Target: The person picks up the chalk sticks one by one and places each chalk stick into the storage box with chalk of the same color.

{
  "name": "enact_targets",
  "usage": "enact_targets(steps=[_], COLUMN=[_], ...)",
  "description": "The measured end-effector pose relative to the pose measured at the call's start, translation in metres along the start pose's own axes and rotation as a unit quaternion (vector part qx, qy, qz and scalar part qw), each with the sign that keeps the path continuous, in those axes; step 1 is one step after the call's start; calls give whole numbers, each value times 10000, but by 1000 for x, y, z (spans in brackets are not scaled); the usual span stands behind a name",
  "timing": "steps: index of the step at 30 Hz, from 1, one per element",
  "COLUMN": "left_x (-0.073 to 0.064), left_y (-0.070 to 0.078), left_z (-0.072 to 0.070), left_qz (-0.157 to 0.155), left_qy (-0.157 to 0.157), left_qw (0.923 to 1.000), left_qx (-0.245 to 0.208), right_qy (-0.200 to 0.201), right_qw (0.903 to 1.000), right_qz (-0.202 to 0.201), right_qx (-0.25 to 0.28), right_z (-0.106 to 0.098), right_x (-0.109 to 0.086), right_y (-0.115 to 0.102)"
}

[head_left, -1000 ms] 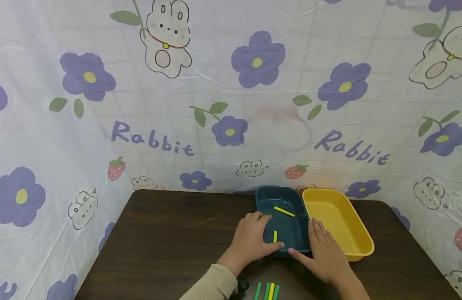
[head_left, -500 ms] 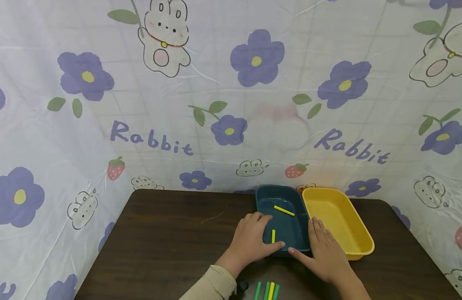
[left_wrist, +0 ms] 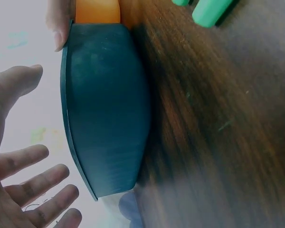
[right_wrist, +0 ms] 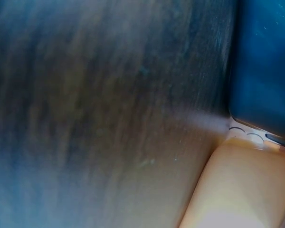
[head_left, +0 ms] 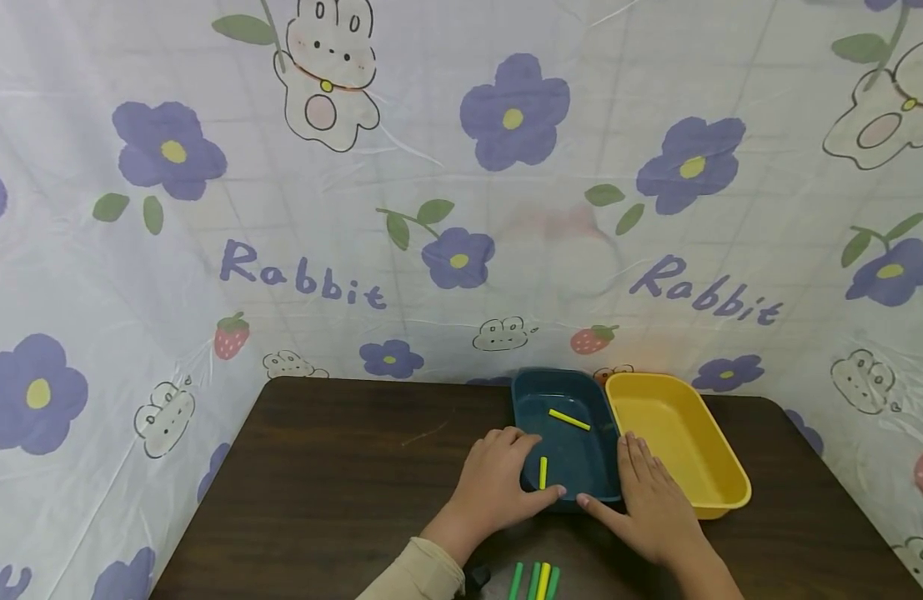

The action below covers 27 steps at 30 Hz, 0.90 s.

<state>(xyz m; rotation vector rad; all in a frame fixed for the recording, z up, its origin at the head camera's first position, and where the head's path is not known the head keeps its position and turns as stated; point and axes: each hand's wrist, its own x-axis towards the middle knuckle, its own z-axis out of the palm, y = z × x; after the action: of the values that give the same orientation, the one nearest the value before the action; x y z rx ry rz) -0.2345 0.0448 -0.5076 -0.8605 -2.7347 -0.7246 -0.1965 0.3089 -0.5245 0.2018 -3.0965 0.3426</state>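
A dark teal tray sits near the back of the table, with two yellow sticks in it: one slanted stick toward the far end, one upright-looking stick near the front. My left hand is at the tray's left front, fingers loosely spread; the left wrist view has its fingers apart from the tray wall. My right hand lies with straight fingers along the tray's right side, thumb by the front rim. Neither hand grips a stick.
A yellow tray stands against the teal one on the right. Several sticks, green and yellow, lie near the table's front edge beside a small black object. A printed cloth hangs behind the table.
The front yellow stick has shifted slightly left inside the teal tray. My left hand has drawn a little to the left; the right hand stays in place beside the tray.
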Motion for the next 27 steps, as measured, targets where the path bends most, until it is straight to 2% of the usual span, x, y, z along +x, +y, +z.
enact_targets(steps=[19, 27], left_x=[-16, -23], left_y=[2, 1], left_z=[-3, -2], left_qz=[155, 114], left_qy=[93, -28], left_qw=[9995, 9994], left_qx=[-255, -319], right_qy=[-14, -4], right_qw=[10000, 10000], right_qz=[42, 47], right_qx=[31, 20], right_z=[-1, -1], right_x=[-1, -1], right_y=[-1, -1])
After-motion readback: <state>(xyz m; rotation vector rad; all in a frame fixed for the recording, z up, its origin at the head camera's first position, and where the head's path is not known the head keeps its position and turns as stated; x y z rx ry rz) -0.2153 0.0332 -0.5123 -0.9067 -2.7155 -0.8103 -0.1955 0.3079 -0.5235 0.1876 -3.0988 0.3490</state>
